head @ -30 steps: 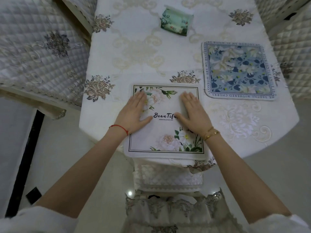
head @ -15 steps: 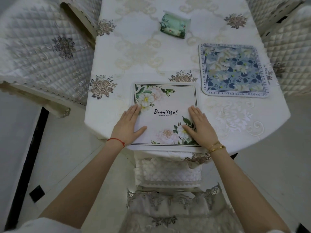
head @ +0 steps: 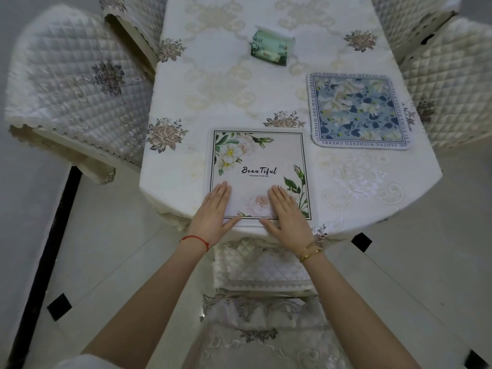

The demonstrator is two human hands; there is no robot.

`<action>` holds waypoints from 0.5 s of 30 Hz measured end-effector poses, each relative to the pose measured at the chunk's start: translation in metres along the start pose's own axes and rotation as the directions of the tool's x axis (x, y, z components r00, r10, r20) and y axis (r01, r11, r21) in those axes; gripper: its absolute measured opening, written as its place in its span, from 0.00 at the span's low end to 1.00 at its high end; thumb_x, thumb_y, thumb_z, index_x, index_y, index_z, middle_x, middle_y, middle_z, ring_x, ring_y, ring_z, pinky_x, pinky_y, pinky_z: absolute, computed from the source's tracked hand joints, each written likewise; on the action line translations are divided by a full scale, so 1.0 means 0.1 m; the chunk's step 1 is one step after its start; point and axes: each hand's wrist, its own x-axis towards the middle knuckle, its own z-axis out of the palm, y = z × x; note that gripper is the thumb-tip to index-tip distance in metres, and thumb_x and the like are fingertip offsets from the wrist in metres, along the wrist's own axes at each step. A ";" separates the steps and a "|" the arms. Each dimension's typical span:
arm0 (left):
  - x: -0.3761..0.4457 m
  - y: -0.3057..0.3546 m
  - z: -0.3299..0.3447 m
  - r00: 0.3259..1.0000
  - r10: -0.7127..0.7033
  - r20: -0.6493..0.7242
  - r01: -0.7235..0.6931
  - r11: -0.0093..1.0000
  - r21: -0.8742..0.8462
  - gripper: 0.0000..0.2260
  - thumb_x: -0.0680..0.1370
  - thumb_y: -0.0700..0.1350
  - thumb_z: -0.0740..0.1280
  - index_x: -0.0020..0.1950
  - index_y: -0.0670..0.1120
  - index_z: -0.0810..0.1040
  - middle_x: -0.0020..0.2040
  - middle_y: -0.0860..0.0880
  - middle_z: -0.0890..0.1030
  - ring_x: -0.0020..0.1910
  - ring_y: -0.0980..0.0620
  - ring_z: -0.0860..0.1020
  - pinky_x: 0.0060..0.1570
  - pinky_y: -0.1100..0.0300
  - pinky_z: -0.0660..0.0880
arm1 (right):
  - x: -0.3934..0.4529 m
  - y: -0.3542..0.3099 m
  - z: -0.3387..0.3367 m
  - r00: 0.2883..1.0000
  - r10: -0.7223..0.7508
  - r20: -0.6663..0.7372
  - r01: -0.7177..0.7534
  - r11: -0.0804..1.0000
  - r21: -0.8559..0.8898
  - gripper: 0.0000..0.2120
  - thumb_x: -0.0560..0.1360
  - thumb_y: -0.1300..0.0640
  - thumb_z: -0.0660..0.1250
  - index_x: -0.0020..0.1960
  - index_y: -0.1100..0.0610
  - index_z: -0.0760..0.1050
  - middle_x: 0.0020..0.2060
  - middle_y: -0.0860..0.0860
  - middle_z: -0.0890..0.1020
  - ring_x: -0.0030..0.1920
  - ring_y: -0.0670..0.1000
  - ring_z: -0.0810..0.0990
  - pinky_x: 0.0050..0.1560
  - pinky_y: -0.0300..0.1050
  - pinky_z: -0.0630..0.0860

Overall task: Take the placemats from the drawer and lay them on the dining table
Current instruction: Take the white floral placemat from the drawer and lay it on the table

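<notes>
Table (head: pixel 213 83): white embroidered cloth, quilted chairs around.
White mat (head: pixel 259 166): flat at 6 o'clock edge.
Blue mat (head: pixel 356 110): at 3 o'clock, apart.
Left hand (head: pixel 214 217): fingers straight, pressing white mat's near corner.
Right hand (head: pixel 287 214): flat, likewise.
Tissue pack (head: pixel 271 47): 12 o'clock.

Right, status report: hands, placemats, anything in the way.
Left hand and right hand flat, pressing white floral placemat at near table edge. Blue placemat laid far right. Tissue pack mid-table, clear of both.
</notes>
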 end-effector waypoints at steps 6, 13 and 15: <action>-0.14 -0.13 -0.03 1.000 -0.009 0.015 0.009 1.000 0.028 0.42 0.73 0.71 0.37 0.78 0.44 0.43 0.78 0.49 0.42 0.78 0.52 0.44 0.74 0.59 0.40 | -0.29 0.30 -0.13 0.997 0.073 -0.029 -0.072 0.997 0.033 0.34 0.80 0.38 0.54 0.80 0.52 0.46 0.78 0.44 0.47 0.77 0.41 0.40 0.76 0.38 0.37; -0.36 -0.14 -0.13 0.997 -0.067 -0.023 0.067 0.998 -0.010 0.33 0.80 0.58 0.58 0.77 0.39 0.55 0.77 0.42 0.56 0.77 0.46 0.55 0.74 0.57 0.45 | -0.62 0.47 -0.27 0.971 0.224 -0.086 -0.214 0.970 0.114 0.30 0.81 0.45 0.59 0.78 0.54 0.55 0.77 0.48 0.56 0.77 0.46 0.48 0.78 0.51 0.51; -0.45 -0.09 -0.19 0.997 -0.056 -0.058 0.056 0.998 0.002 0.30 0.79 0.57 0.59 0.73 0.37 0.64 0.72 0.38 0.67 0.72 0.41 0.66 0.72 0.54 0.55 | -0.77 0.48 -0.34 0.958 0.260 -0.120 -0.250 0.964 0.096 0.30 0.80 0.44 0.60 0.77 0.55 0.58 0.77 0.49 0.60 0.77 0.49 0.52 0.77 0.52 0.55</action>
